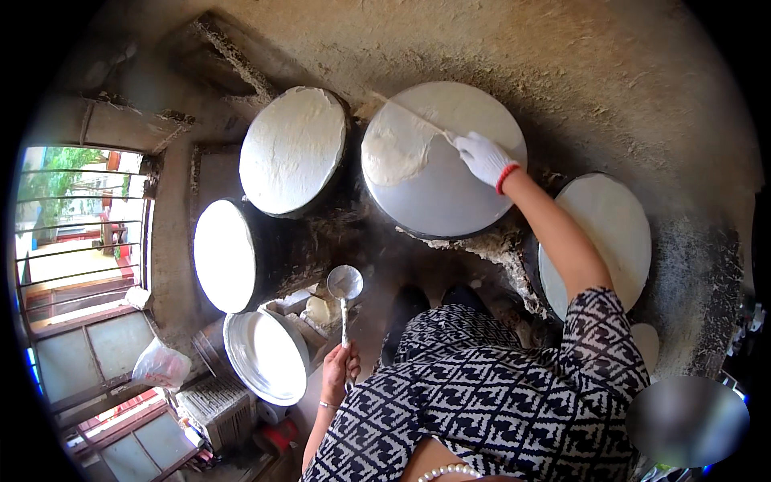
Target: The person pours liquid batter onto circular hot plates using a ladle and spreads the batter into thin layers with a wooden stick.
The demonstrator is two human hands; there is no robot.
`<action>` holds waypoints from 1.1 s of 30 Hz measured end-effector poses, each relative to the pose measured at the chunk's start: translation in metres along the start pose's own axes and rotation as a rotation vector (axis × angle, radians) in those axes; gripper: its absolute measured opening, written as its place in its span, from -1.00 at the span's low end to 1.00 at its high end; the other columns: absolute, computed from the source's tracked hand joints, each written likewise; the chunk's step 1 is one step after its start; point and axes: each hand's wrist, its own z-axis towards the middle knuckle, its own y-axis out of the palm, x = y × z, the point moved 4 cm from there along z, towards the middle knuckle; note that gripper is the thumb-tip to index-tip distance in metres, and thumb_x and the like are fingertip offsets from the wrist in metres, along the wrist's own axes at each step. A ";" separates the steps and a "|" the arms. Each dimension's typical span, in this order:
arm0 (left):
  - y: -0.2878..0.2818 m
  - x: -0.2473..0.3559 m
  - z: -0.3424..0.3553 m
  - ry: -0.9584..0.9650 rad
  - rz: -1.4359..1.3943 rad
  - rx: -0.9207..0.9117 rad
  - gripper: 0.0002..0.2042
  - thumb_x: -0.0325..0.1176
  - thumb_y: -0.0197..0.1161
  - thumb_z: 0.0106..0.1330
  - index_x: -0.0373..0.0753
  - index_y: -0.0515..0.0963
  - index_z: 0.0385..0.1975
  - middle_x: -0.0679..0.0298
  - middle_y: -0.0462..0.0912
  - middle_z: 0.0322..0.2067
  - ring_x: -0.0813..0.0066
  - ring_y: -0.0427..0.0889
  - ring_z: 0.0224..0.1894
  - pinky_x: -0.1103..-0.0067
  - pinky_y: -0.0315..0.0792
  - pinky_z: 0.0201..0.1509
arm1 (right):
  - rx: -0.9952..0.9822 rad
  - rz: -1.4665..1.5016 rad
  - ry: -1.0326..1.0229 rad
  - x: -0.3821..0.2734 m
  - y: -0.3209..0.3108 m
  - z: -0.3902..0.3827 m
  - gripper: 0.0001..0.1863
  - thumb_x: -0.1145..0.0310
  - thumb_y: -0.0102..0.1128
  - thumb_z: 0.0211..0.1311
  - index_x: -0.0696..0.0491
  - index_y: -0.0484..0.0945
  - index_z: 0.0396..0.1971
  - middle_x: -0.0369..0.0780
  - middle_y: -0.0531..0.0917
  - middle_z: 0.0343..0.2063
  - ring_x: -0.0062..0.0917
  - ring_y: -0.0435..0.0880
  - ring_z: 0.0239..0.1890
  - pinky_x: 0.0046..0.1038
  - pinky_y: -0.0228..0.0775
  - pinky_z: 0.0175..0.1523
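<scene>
A large round griddle (pixel 462 209) fills the upper centre of the frame, its far edge close to the earthen wall (pixel 602 48); its smooth surface lies bare toward the right and below, while a narrow dark gap parts it from the round white-topped disc (pixel 293 153) at upper left. Another pale disc (pixel 614 233) sits at centre right, partly behind the forearm. The right arm stretches up from the lower right, and the gloved right hand (pixel 484 158) hovers over the griddle, its grip closed around the near end of a thin stick (pixel 414 114). The stick slants from that grip to the griddle's upper-left rim, with the white batter (pixel 393 161) spread below it. At lower centre, the bare left hand (pixel 341 371) has its grip clamped on the ladle (pixel 345 283), bowl uppermost in the frame, beside the white-filled basin (pixel 293 333).
</scene>
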 end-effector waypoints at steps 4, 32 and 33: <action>0.003 -0.003 -0.009 0.012 -0.049 0.015 -0.81 -0.28 0.07 0.45 -0.28 0.48 -0.16 0.42 0.36 -0.50 0.69 0.25 -0.62 0.71 0.16 -0.62 | -0.337 0.057 -0.141 -0.026 -0.020 -0.031 -0.93 0.45 0.05 0.22 0.11 0.47 -0.34 -0.01 0.51 -0.38 -0.07 0.52 -0.31 -0.20 0.36 -0.20; -0.211 0.050 0.025 -0.051 0.140 -0.239 -0.82 -0.26 0.06 0.46 -0.25 0.46 -0.23 0.42 0.35 -0.54 0.66 0.26 -0.65 0.66 0.16 -0.64 | 0.651 1.341 0.908 -0.248 0.256 -0.011 -0.75 0.23 0.27 0.22 0.11 0.57 -0.50 -0.40 0.53 -0.67 -0.76 0.38 -0.69 -0.62 0.19 -0.59; -0.222 0.052 0.022 -0.067 0.139 -0.176 -0.82 -0.26 0.07 0.45 -0.24 0.46 -0.24 0.41 0.35 -0.54 0.65 0.26 -0.65 0.66 0.16 -0.64 | 0.749 1.350 0.921 -0.252 0.261 -0.010 -0.76 0.24 0.27 0.21 0.08 0.55 -0.53 -0.41 0.50 -0.68 -0.77 0.33 -0.72 -0.62 0.12 -0.63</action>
